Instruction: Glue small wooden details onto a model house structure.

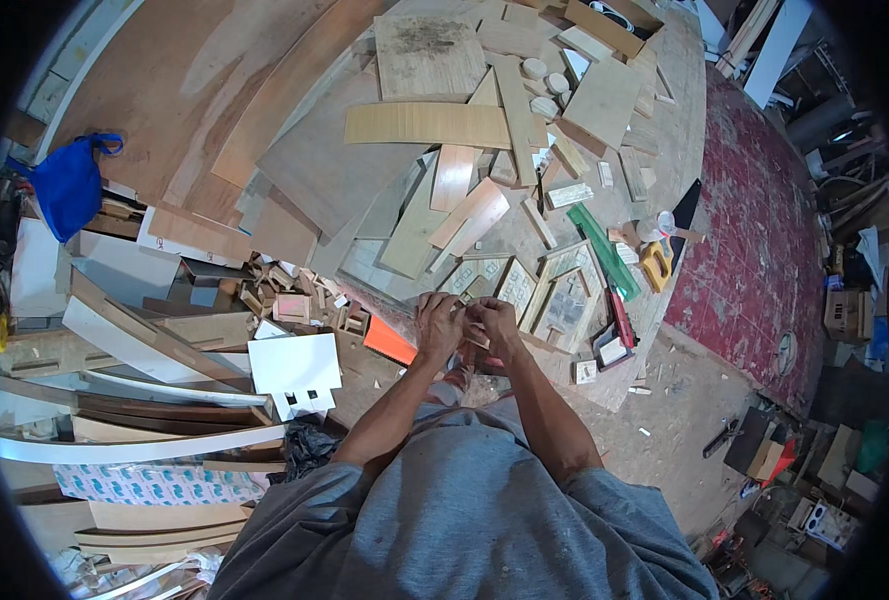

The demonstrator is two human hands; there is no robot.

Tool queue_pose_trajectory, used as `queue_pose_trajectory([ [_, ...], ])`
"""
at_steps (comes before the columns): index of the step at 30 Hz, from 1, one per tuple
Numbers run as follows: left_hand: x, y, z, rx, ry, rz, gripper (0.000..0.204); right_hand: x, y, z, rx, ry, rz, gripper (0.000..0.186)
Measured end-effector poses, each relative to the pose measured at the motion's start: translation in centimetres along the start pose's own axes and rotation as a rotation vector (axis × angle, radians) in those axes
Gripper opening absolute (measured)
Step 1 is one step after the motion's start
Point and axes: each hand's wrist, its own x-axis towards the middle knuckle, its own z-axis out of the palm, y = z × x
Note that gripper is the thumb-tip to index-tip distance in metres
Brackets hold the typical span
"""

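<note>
Close together at the near edge of the cluttered worktable are my left hand and my right hand. The fingers of both are curled and pinched around something small between them, too small and hidden to name. Just beyond my fingers lie small wooden pieces with pale patterned faces, among them a framed panel and a larger tray-like wooden piece. A small patterned block rests to the right, by the table edge.
Boards and wood offcuts cover the far tabletop. On the right lie a green strip, a yellow-handled saw and a red-and-black tool. An orange piece and stacked curved panels are left. Beyond stands a red surface.
</note>
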Motion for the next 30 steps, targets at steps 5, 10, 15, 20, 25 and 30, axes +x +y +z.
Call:
queue_pose_trajectory([
  [5, 0.1, -0.4, 0.2, -0.024, 0.025, 0.004, 0.025, -0.2, -1.0, 0.5, -0.015, -0.011, 0.07, 0.006],
  [10, 0.2, 0.0, -0.1, -0.014, -0.016, 0.001, 0.025, 0.0, -1.1, 0.2, 0.033, -0.062, 0.072, 0.004],
  [15, 0.2, 0.0, 0.1, -0.015, -0.012, -0.004, 0.026, 0.4, -1.0, 0.4, 0.044, -0.043, 0.063, 0.004],
  [20, 0.1, 0.3, 0.4, -0.043, -0.008, -0.028, 0.026, 0.4, -0.6, 0.0, 0.075, -0.027, 0.067, 0.004],
  [25, 0.1, 0.3, 0.4, -0.081, 0.019, -0.027, 0.026, -0.7, -1.1, 0.3, 0.103, -0.044, 0.057, 0.007],
  [30, -0.1, 0.2, 0.7, -0.072, 0.01, -0.042, 0.027, -0.6, -1.5, 0.7, 0.085, -0.002, 0.063, 0.009],
])
